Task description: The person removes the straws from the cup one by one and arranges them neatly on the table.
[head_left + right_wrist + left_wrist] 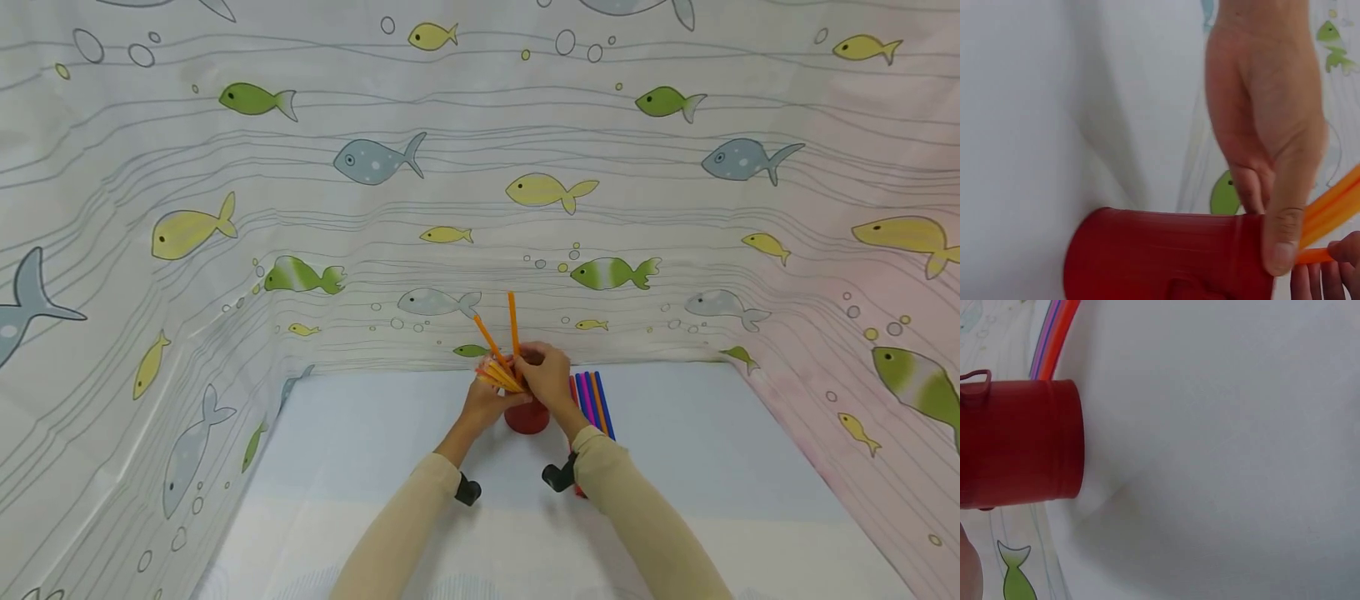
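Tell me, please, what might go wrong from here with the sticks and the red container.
The slanting orange sticks lean out at the mouth of the red container, so they might shift if the left hand loosens its hold on the rim.
The single orange stick pinched by the right hand could knock the others.
In the head view, the right sleeve crosses in front of the row of coloured sticks, so it might nudge them.
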Demonstrator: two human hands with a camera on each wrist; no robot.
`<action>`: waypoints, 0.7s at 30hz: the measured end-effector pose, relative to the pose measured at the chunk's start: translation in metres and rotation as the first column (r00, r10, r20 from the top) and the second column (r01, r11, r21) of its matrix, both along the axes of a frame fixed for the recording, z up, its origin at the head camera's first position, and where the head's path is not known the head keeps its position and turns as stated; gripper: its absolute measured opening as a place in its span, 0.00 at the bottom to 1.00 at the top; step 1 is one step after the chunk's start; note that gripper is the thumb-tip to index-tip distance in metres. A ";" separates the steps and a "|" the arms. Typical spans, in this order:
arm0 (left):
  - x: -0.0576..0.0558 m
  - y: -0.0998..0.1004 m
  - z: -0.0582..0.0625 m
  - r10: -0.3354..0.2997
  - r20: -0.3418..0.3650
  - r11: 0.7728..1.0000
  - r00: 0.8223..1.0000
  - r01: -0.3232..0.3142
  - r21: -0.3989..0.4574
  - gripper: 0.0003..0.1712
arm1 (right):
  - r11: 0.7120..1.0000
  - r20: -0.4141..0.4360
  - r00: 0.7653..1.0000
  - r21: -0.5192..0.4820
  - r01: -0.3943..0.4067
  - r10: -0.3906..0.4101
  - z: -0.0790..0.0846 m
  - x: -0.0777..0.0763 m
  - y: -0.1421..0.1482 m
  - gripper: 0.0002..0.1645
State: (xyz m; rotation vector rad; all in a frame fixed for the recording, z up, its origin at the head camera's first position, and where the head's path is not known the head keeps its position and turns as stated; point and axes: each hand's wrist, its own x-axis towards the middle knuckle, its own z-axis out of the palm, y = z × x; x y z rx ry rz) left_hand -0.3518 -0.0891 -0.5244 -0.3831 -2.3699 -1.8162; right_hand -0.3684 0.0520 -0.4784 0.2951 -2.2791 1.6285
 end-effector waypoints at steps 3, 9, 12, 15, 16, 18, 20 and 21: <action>-0.004 0.001 -0.004 0.003 -0.001 1.000 1.000 -0.003 -0.006 0.43 | 0.999 -0.071 0.997 -0.030 0.013 -0.015 0.010 -0.004 0.004 0.12; -0.003 0.003 0.000 0.011 0.036 1.000 0.999 -0.012 0.019 0.44 | 0.993 -0.118 0.993 -0.120 0.008 -0.022 0.040 -0.008 0.021 0.13; -0.003 0.004 0.000 0.028 0.039 1.000 0.999 -0.029 0.011 0.44 | 0.983 -0.117 0.992 -0.182 0.024 -0.046 0.053 -0.010 0.033 0.14; -0.004 0.004 -0.002 0.041 0.038 0.999 0.998 -0.041 0.009 0.45 | 0.976 -0.129 0.989 -0.213 0.043 -0.071 0.063 -0.014 0.046 0.15; -0.004 0.004 -0.003 0.040 0.033 0.999 0.999 -0.040 0.012 0.46 | 0.974 -0.132 0.988 -0.223 0.045 -0.076 0.066 -0.015 0.050 0.16; -0.005 0.004 -0.005 0.034 0.024 0.999 0.999 -0.035 0.024 0.46 | 0.970 -0.140 0.986 -0.236 0.051 -0.086 0.070 -0.016 0.059 0.16; -0.006 0.004 -0.006 0.027 0.016 0.999 1.000 -0.028 0.033 0.47 | 0.969 -0.138 0.986 -0.238 0.063 -0.098 0.072 -0.018 0.068 0.16; -0.006 0.004 -0.006 0.022 0.008 0.999 1.000 -0.022 0.038 0.47 | 0.970 -0.131 0.985 -0.229 0.077 -0.109 0.073 -0.019 0.072 0.16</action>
